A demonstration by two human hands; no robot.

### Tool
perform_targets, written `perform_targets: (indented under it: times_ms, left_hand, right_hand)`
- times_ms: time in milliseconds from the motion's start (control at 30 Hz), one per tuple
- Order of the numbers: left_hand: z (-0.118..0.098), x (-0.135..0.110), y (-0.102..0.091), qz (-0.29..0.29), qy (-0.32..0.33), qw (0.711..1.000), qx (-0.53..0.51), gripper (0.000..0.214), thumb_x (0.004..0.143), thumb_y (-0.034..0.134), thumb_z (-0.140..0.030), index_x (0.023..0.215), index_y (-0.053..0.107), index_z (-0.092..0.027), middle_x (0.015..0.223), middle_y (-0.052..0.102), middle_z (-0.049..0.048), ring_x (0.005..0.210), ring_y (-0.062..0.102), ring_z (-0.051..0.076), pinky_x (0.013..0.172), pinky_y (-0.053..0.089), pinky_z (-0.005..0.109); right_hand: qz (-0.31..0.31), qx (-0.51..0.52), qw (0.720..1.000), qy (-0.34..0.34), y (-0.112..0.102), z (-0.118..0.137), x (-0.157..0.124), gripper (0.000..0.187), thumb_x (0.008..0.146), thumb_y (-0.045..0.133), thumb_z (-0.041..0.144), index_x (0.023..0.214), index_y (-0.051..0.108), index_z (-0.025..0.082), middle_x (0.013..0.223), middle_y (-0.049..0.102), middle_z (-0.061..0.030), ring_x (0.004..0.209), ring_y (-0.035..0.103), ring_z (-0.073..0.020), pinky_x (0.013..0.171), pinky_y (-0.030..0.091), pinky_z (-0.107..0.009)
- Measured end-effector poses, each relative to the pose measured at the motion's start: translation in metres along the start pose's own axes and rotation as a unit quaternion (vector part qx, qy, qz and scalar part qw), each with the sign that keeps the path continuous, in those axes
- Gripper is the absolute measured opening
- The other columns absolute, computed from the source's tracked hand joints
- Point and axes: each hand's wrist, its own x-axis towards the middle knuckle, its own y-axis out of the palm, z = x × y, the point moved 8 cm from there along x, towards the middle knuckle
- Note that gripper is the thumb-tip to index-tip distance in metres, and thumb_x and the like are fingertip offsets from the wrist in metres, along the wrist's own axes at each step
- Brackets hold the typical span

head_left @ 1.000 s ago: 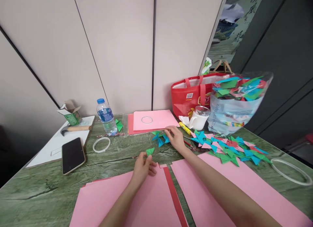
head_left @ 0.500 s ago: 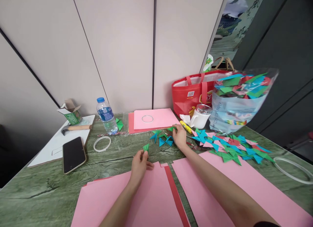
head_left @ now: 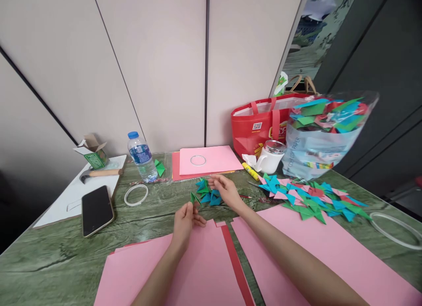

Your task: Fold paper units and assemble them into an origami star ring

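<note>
My left hand (head_left: 186, 220) pinches a small green folded paper piece (head_left: 194, 198) between thumb and fingers, above the far edge of a pink paper stack (head_left: 165, 266). Just beyond it, my right hand (head_left: 227, 192) reaches in from the right with its fingers stretched out and apart, gripping nothing that I can see. Its fingertips are beside a small cluster of blue and green folded paper pieces (head_left: 214, 198) on the table. A pencil (head_left: 245, 196) lies partly behind the right wrist.
At right are a heap of folded paper pieces (head_left: 310, 199), a plastic bag (head_left: 316, 143) of more pieces, a white mug (head_left: 271, 158) and a red bag (head_left: 247, 130). A bottle (head_left: 142, 158), phone (head_left: 97, 210), hammer (head_left: 102, 173) and white ring (head_left: 136, 195) stand or lie left.
My right hand has moved left towards my left hand, and the blue and green pieces have shifted left with it. The green piece in my left hand has turned slightly.
</note>
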Motion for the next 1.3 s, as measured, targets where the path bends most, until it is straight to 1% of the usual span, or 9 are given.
perform_targets:
  times_ms: [133,300,467,700,900,1000,1100,1167,1300]
  left_hand:
    - [-0.001,0.0,0.004,0.033,-0.009,0.999,0.018,0.042,0.065,0.059,-0.056,0.068,0.054,-0.014,0.049,0.051,-0.0047,0.04,0.057,0.014,0.04,0.045,0.025]
    - [0.003,-0.006,0.02,0.121,-0.019,0.99,0.072,0.038,0.07,0.056,-0.053,0.061,0.05,-0.016,0.044,0.054,-0.0024,0.04,0.055,0.014,0.044,0.045,0.025]
    - [-0.004,-0.004,0.011,0.07,0.026,0.988,0.138,0.033,0.067,0.06,-0.047,0.056,0.05,-0.017,0.045,0.057,-0.0021,0.043,0.056,0.015,0.045,0.046,0.025]
    - [-0.016,-0.007,0.006,0.014,0.071,0.985,0.158,0.021,0.063,0.066,-0.036,0.063,0.055,-0.018,0.044,0.056,-0.0038,0.038,0.051,0.012,0.039,0.039,0.021]
    - [-0.03,-0.013,0.006,0.001,0.159,0.966,0.206,0.025,0.062,0.066,-0.025,0.044,0.05,-0.018,0.047,0.051,-0.0034,0.044,0.051,0.011,0.046,0.042,0.022]
    - [-0.025,-0.011,0.005,-0.002,0.136,0.972,0.19,0.011,0.062,0.066,-0.025,0.059,0.059,-0.018,0.051,0.056,-0.0031,0.047,0.054,0.012,0.049,0.045,0.023]
    - [-0.018,-0.009,0.004,0.001,0.098,0.985,0.145,0.031,0.064,0.066,-0.029,0.092,0.062,-0.018,0.066,0.064,-0.0002,0.055,0.06,0.016,0.052,0.05,0.027]
    - [-0.015,-0.007,0.004,0.0,0.087,0.985,0.148,0.033,0.066,0.064,-0.032,0.094,0.061,-0.016,0.07,0.065,0.0022,0.058,0.061,0.017,0.052,0.051,0.028]
    - [-0.014,-0.006,0.008,0.024,0.097,0.983,0.157,0.027,0.069,0.061,-0.036,0.086,0.065,-0.016,0.081,0.067,0.0067,0.07,0.064,0.02,0.061,0.054,0.03]
  right_hand:
    - [0.038,-0.08,0.996,-0.027,0.013,0.027,-0.029,0.021,0.082,0.051,0.034,0.094,0.063,0.022,0.096,0.065,-0.0059,0.091,0.06,-0.0199,0.075,0.051,-0.033]
    - [0.078,-0.161,0.975,-0.134,0.039,0.053,-0.062,0.028,0.081,0.053,0.024,0.109,0.058,0.022,0.106,0.06,-0.0082,0.098,0.056,-0.019,0.084,0.047,-0.034]
    - [0.073,-0.17,0.969,-0.162,0.044,0.047,-0.068,0.03,0.083,0.05,0.022,0.112,0.056,0.022,0.105,0.061,-0.0083,0.099,0.056,-0.0188,0.086,0.046,-0.034]
    - [0.034,-0.144,0.976,-0.162,0.03,0.047,-0.066,0.023,0.081,0.054,0.019,0.102,0.061,0.026,0.087,0.065,-0.0041,0.083,0.057,-0.0184,0.074,0.047,-0.033]
    - [0.03,-0.13,0.984,-0.122,0.028,0.048,-0.066,0.015,0.076,0.057,0.016,0.087,0.063,0.023,0.08,0.062,-0.003,0.077,0.058,-0.0171,0.07,0.046,-0.03]
    - [0.005,-0.117,0.988,-0.096,0.02,0.044,-0.062,0.003,0.076,0.06,0.023,0.075,0.063,0.021,0.073,0.062,-0.0021,0.073,0.057,-0.0171,0.068,0.045,-0.03]
    - [-0.105,-0.103,0.989,-0.033,-0.008,0.031,-0.055,0.012,0.077,0.058,0.031,0.074,0.059,0.02,0.069,0.061,-0.0013,0.067,0.056,-0.0165,0.065,0.045,-0.029]
    - [-0.161,-0.1,0.982,0.002,-0.025,0.02,-0.051,0.019,0.08,0.052,0.037,0.075,0.056,0.019,0.069,0.06,-0.0017,0.064,0.055,-0.0163,0.061,0.044,-0.028]
    - [-0.104,-0.134,0.985,-0.017,-0.026,0.012,-0.042,0.021,0.084,0.045,0.038,0.081,0.054,0.019,0.09,0.061,-0.0072,0.079,0.056,-0.0188,0.069,0.045,-0.03]
